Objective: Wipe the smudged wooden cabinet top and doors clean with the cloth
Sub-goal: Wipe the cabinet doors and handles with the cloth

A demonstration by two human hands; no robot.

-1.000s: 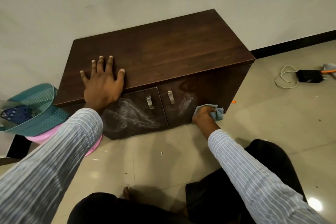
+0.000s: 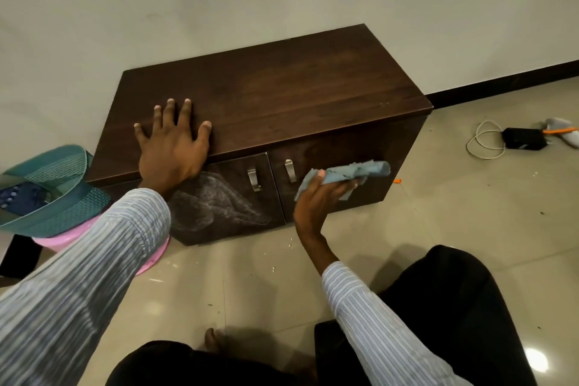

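Cabinet (image 2: 282, 97) top is looking clean; left door (image 2: 219, 207) is showing white smudges. Right hand (image 2: 319, 197) is holding the cloth (image 2: 347, 174); left hand (image 2: 170, 147) is lying flat, fingers wide.

The right hand (image 2: 316, 197) is now higher on the right door (image 2: 332, 178), near its upper half rather than at the bottom corner by the floor. It is turned palm-up, and the cloth (image 2: 344, 174) it grips now lies stretched out sideways. The smudge on that door is gone.
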